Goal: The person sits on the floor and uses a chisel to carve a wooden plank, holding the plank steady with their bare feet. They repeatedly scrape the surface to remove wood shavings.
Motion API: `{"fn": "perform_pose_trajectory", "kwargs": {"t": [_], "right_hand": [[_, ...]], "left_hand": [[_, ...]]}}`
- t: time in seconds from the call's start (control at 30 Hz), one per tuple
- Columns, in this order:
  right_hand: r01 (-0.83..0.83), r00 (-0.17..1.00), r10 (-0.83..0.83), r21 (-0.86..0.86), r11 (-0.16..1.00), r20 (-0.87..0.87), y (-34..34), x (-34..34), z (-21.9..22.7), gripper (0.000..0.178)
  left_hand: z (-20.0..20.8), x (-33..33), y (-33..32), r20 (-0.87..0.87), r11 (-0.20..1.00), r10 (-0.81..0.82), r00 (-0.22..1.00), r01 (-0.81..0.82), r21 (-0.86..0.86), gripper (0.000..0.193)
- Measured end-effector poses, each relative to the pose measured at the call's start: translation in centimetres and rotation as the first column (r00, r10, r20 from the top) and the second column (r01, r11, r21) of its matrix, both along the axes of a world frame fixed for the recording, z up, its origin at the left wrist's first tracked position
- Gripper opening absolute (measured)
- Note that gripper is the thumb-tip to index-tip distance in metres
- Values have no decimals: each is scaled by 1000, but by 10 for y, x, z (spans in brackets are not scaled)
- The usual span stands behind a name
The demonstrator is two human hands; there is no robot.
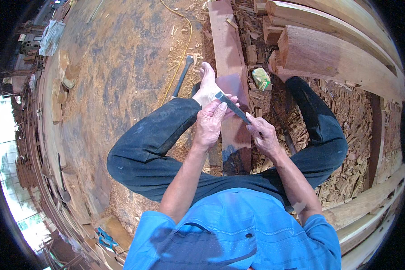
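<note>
Both of my hands hold a flat, narrow dark metal blade [235, 108] above a plank, its paler, shinier end pointing up and left. My left hand [209, 123] pinches it near that end, thumb on top and fingers beneath. At the lower right end, my right hand [264, 135] grips it between thumb and fingers. Beneath the hands runs a long reddish plank [227, 38] between my legs. On the plank lies a smooth, flat purplish-brown piece [231, 84], partly covered by my hands. My bare left foot [206, 85] rests beside it.
A dark-handled striking tool [182, 76] lies left of my foot, near a yellow cord [190, 33]. Right of the plank sits a green-and-yellow packet [261, 79]. Heavy timber beams [333, 56] are stacked at right, above wood chips [351, 166]. A blue tool [105, 238] lies lower left.
</note>
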State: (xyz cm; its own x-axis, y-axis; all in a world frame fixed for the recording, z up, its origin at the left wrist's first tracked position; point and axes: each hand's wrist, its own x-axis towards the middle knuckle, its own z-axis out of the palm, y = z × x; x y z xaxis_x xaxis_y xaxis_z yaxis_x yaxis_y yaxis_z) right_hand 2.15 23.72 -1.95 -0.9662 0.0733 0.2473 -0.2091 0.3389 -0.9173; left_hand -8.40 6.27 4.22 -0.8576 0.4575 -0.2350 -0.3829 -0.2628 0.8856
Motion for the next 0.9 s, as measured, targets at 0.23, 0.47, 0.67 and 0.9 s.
{"fn": "perform_pose_trajectory", "kwargs": {"t": [0.23,0.47,0.67,0.9], "right_hand": [[-8,999,9,49,999,-36,2,0,-4,54],[-4,1000,5,61,998,-21,5,3,-9,58],[8,999,-7,27,1000,-35,6,3,-14,57],[24,1000,-24,-14,1000,16,7,3,-11,52]], "left_hand": [[0,2,-1,-10,999,-18,1000,19,33,30],[4,5,4,-1,999,-10,1000,10,35,27],[8,8,8,-67,999,-26,997,22,-47,27],[11,12,17,-159,988,-85,984,62,-142,28]]}}
